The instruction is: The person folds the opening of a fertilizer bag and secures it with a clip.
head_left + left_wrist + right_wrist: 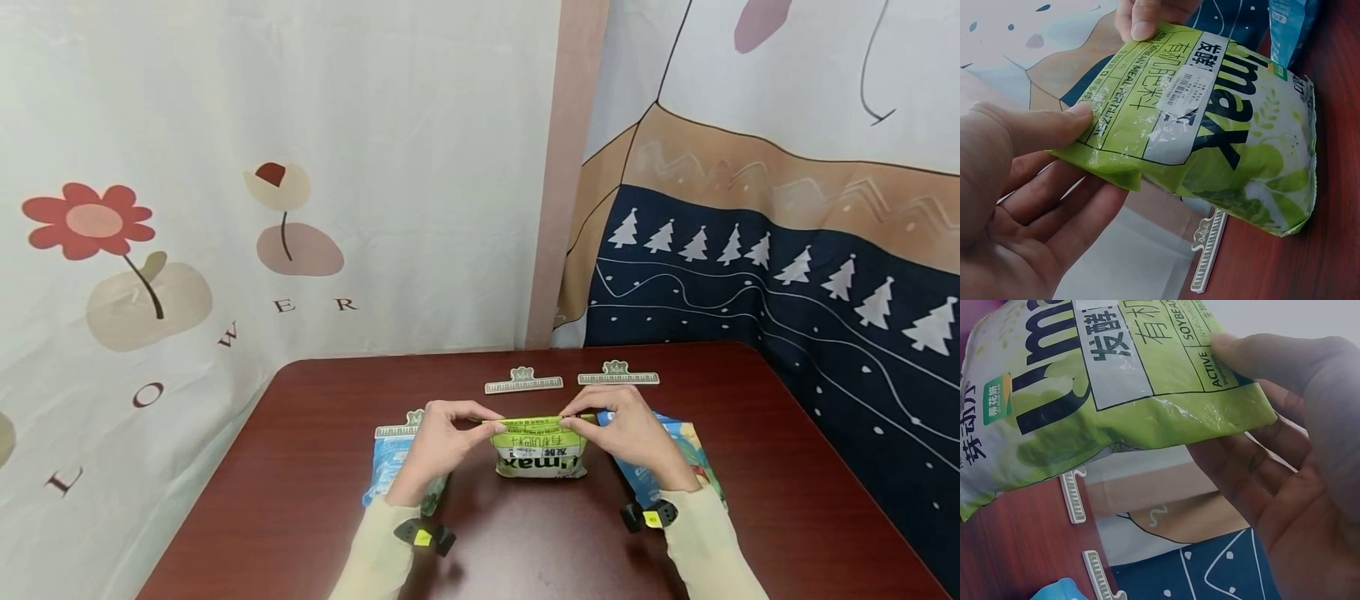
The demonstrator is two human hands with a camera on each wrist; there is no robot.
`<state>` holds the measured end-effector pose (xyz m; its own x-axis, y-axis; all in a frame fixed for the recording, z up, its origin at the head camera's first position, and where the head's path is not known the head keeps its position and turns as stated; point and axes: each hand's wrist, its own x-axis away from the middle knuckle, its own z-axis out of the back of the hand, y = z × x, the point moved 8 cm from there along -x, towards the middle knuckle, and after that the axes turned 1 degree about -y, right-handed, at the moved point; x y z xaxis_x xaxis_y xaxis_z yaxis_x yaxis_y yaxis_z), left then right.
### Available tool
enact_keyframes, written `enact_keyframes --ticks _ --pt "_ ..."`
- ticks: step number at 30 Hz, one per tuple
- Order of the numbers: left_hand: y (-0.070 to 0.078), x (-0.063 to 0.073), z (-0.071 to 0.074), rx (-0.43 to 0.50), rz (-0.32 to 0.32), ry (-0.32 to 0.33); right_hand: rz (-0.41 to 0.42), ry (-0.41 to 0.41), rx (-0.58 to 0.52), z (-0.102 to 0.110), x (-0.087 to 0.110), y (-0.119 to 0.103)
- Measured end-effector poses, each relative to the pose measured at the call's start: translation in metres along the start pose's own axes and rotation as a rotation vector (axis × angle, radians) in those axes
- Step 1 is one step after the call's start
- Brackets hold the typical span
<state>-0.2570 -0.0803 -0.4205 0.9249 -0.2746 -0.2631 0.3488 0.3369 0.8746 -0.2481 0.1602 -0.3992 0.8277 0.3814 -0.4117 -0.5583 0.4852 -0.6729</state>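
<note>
"Where is the green bag?"

"The green bag (540,457) sits upright at the middle of the worktop (540,546); whether its base bears on the wood, I cannot tell."

"And the hands?"

"The left hand (438,443) pinches the top left corner, the right hand (628,429) the top right: thumbs on the printed front, bent fingers behind, only thin film between."

"How would it handle?"

"Probably soft and pliable, with some weight in the plump lower part. The glossy film may slip and crease, but seems unlikely to break. The flat top strip looks the best hold, one corner per hand."

"What is around it?"

"At left, a blue packet (386,462) wears a pale clip (403,428) along its top. A second packet (642,482) lies partly hidden by the right wrist. These two limit room sideways. Beyond the bag, towards the back, lie one loose clip (523,383) and another loose clip (618,377)."
</note>
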Motion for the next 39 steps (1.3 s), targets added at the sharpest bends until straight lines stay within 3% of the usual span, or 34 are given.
enact_keyframes --ticks 13,21,31,39 --pt "-0.009 0.002 0.005 0.053 0.074 -0.005 -0.001 -0.013 -0.023 0.006 0.004 0.008" --pt "-0.012 0.001 0.008 0.068 0.117 0.002 -0.062 -0.015 -0.045 0.011 0.007 0.015" --pt "-0.008 0.000 0.009 -0.010 0.084 0.047 -0.078 0.022 -0.059 0.015 0.007 0.022" --pt "-0.008 0.001 0.011 0.020 0.103 0.042 -0.137 0.016 -0.158 0.011 0.006 0.032"
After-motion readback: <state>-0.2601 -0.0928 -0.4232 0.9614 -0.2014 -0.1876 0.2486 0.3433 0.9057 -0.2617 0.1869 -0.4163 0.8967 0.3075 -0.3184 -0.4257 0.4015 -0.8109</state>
